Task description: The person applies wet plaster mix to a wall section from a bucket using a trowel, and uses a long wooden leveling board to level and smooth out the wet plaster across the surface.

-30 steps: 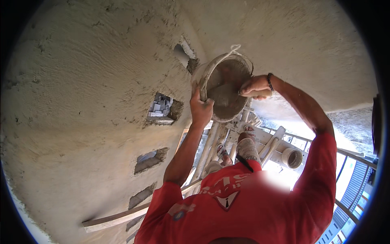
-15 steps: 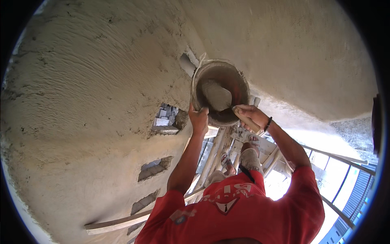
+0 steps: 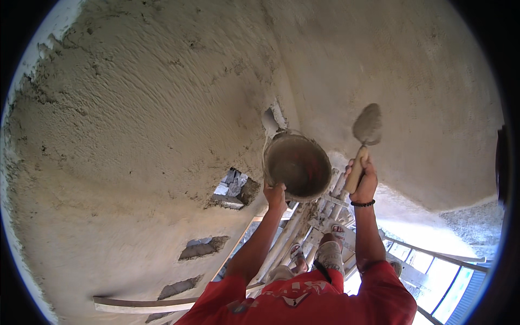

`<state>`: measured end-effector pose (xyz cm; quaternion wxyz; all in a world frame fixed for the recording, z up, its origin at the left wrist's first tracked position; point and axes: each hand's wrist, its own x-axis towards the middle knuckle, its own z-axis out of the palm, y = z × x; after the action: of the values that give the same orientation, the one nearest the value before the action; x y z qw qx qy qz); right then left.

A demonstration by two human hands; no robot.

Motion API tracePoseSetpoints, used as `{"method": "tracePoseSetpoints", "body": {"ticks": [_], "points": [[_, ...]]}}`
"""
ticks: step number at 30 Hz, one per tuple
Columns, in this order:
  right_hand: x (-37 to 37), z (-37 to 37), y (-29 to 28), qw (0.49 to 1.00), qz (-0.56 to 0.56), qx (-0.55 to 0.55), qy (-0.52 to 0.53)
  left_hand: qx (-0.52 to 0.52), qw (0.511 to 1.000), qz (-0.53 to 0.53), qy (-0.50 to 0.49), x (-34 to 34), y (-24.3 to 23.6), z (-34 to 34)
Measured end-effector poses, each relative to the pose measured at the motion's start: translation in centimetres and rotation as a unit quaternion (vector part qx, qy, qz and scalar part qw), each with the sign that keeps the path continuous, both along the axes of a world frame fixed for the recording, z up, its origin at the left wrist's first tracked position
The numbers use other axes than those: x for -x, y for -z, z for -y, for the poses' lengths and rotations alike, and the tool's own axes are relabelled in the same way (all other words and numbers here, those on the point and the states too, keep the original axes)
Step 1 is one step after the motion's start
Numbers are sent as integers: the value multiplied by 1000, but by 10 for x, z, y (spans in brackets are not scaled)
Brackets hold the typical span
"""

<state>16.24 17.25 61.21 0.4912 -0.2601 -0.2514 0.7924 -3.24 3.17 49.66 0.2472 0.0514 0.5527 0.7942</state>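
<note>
A round dark bucket [image 3: 295, 187] is tilted so that I look into it, with a thin film of wet mortar on its inside. My left hand [image 3: 275, 196] grips its near left rim, thumb over the edge. Up and to the right of the bucket, my right hand [image 3: 366, 181] is closed round the wooden handle of a trowel [image 3: 367, 125]. The trowel's pointed blade, coated in grey mortar, points upward in front of the plastered wall [image 3: 433, 97]; whether it touches the wall I cannot tell.
On the left runs a rough, freshly plastered wall [image 3: 135, 124] with a square opening [image 3: 233, 187] and several lower slots. Bamboo poles [image 3: 292, 230] of a scaffold lie under my feet. A curved wooden batten [image 3: 141, 306] sticks out at lower left. Railings [image 3: 433, 257] stand at lower right.
The trowel has come out of the bucket and moved up and right, its blade now raised. In the view, the bucket sits lower, still in my left hand.
</note>
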Motion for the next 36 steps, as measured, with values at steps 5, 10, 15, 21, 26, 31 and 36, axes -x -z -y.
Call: {"method": "tracePoseSetpoints", "body": {"ticks": [5, 10, 15, 21, 26, 31, 36], "points": [[37, -40, -9, 956, 21, -121, 266, 94, 995, 28, -10, -3, -10, 34], [114, -74, -5, 898, 129, -146, 394, 97, 995, 11, -38, 0, -5, 77], [228, -141, 119, 628, 513, -554, 189, 115, 993, -12, -31, 0, 26, 90], [107, -53, 132, 723, 442, -529, 42, 113, 993, 10, -39, -5, 28, 87], [8, -14, 62, 822, 442, -303, -193, 90, 996, -17, -7, -5, 15, 61], [-26, -10, -13, 593, 508, -541, -312, 31, 996, -73, 44, -13, -6, 29], [16, -7, -13, 388, 645, -603, -265, 65, 969, -225, 80, -28, -22, 4]]}}
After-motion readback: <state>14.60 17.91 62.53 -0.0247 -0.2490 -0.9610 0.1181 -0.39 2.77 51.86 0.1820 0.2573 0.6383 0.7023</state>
